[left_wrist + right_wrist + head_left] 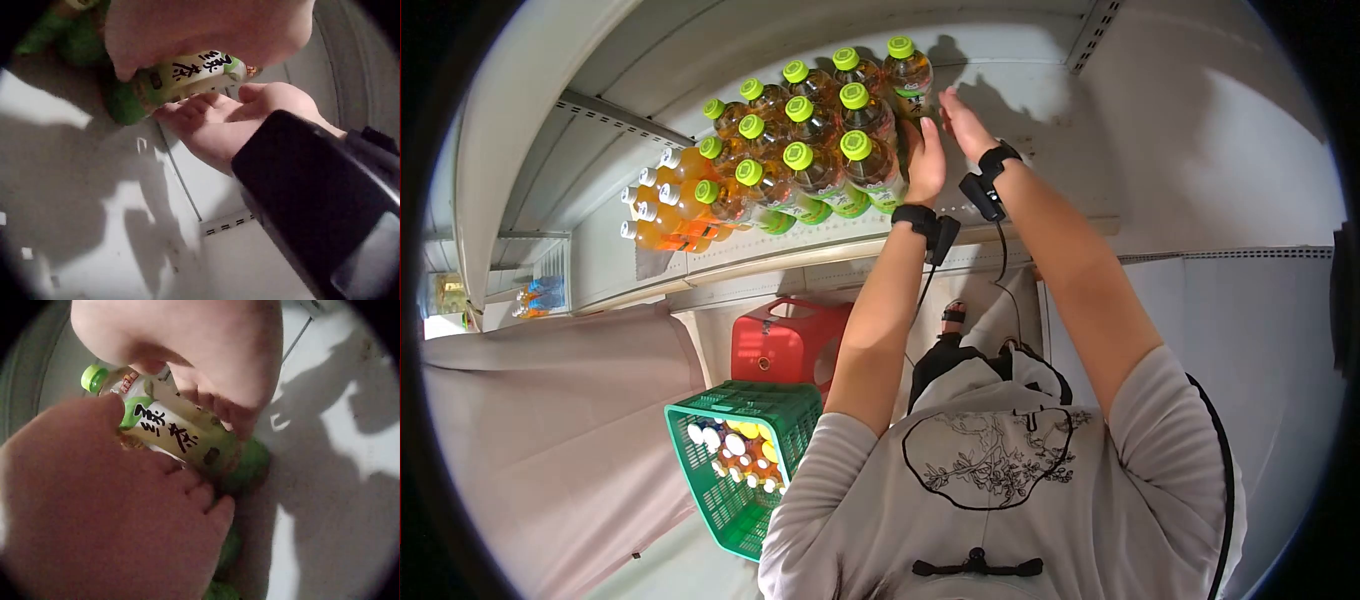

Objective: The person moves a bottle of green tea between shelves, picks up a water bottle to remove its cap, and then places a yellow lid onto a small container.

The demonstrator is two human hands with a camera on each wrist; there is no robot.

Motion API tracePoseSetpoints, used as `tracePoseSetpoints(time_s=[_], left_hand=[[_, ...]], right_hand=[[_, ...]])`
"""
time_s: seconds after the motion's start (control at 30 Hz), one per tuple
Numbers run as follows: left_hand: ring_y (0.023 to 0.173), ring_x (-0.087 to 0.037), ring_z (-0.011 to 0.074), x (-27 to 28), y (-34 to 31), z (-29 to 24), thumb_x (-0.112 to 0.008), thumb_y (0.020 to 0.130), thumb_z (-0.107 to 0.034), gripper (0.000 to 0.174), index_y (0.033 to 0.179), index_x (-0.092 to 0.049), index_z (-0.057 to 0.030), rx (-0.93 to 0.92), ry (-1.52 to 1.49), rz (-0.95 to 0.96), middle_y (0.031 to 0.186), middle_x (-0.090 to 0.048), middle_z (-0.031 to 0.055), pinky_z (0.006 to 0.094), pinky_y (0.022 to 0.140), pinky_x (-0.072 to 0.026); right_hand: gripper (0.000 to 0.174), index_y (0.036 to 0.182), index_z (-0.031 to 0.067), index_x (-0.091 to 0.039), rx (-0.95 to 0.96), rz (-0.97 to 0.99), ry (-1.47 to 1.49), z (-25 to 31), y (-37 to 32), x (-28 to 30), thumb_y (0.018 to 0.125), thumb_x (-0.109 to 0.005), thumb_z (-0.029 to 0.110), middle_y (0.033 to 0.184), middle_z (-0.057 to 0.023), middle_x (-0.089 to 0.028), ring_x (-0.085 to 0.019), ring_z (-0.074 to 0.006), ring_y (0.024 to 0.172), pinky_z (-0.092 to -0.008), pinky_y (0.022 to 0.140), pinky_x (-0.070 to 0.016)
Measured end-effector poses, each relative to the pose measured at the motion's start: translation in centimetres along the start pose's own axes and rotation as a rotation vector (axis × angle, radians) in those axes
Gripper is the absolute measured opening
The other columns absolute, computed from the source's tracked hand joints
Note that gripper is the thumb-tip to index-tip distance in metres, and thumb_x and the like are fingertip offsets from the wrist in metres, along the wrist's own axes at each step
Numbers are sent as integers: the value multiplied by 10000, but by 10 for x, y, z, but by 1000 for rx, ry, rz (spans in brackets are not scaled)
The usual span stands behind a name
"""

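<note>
Rows of green tea bottles [800, 165] with lime caps stand on a white shelf [1055, 150]. At the back right end of the rows is one green tea bottle [908, 72]; its label faces the right wrist camera. My left hand [925, 165] reaches along its near left side, fingers extended between it and the other bottles. My right hand [967, 125] lies along its right side, palm facing inward. In the right wrist view the bottle [181, 425] tilts between the two hands, the fingers of both lying against it. Neither hand wraps round it.
Orange drink bottles [670, 200] with white caps stand left of the tea. Below the shelf are a red stool [785, 340] and a green crate [740, 400] holding several bottles. A pale cloth [560, 420] hangs at left. Cables run from both wrist cameras.
</note>
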State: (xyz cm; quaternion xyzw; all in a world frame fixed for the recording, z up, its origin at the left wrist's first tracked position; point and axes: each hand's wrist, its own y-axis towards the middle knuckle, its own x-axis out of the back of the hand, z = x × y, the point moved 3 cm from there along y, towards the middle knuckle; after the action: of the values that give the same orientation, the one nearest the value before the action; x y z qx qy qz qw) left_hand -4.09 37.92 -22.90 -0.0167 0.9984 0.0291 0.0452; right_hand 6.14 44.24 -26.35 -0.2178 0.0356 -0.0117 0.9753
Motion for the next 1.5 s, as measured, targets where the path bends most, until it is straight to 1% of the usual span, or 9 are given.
tracePoseSetpoints(time_s=[0.03,0.1,0.23,0.47,0.57,0.97,1.17,1.23,1.5], left_hand=[[1122,-329,267,3,-3,3,-312,883,-405,557,1181,-330,66,32,28,-2,1195,-361,211,300,946,-246],[1162,-302,286,6,-9,8,-329,876,-414,590,1198,-313,80,92,82,0,1227,-334,236,299,965,-227],[1220,-262,313,1,-26,16,-355,864,-427,642,1225,-288,100,181,153,26,1274,-292,272,298,994,-197],[1030,-483,201,-51,-85,0,-486,838,-300,466,1133,-458,59,257,257,244,1107,-520,166,275,890,-339],[892,-554,191,-84,-102,14,-487,827,-294,445,1101,-482,57,130,228,340,954,-589,180,285,798,-405],[905,-506,119,-203,-226,-13,-482,848,-257,368,1062,-533,37,104,150,912,1002,-571,81,237,793,-380],[856,-493,95,-233,-291,-35,-488,843,-270,379,1070,-529,31,182,78,1078,956,-570,41,238,755,-378],[910,-484,107,-238,-304,-59,-489,839,-288,408,1100,-508,25,332,110,1099,1011,-556,43,252,798,-369],[1110,-402,174,-268,-350,-261,-492,834,-216,465,1201,-384,48,109,-29,1478,1211,-432,141,285,921,-313]], right_hand=[[560,1258,28,-319,2,2,7,0,-8,2,886,-282,445,1210,-65,-424,-393,-149,1094,-293,934,-286],[616,1310,21,-185,39,-19,268,-1,-24,5,881,-276,453,1363,-100,-211,-206,-188,1252,-327,1016,-161],[635,1324,33,-131,188,-104,580,-18,-67,14,866,-335,423,1381,-91,-161,-136,-217,1277,-342,1014,-146],[606,1290,-2,-235,201,-379,727,-66,-148,77,854,-406,382,1346,-127,-245,-210,-233,1255,-348,1008,-177],[580,1276,-2,-262,266,-516,714,-53,-199,111,876,-354,407,1341,-117,-260,-238,-209,1242,-324,1003,-194],[524,1230,-16,-352,534,-798,782,-92,-358,197,861,-431,347,1264,-101,-383,-374,-189,1151,-312,943,-297],[543,1245,-31,-316,438,-907,712,-96,-442,224,882,-365,370,1273,-130,-367,-366,-204,1165,-313,951,-299],[540,1244,-40,-307,427,-835,879,-85,-467,223,893,-332,370,1279,-143,-354,-350,-218,1180,-318,967,-288],[531,1218,-74,-323,731,-869,438,57,-651,213,902,-305,352,1256,-171,-373,-369,-246,1168,-350,971,-296]])
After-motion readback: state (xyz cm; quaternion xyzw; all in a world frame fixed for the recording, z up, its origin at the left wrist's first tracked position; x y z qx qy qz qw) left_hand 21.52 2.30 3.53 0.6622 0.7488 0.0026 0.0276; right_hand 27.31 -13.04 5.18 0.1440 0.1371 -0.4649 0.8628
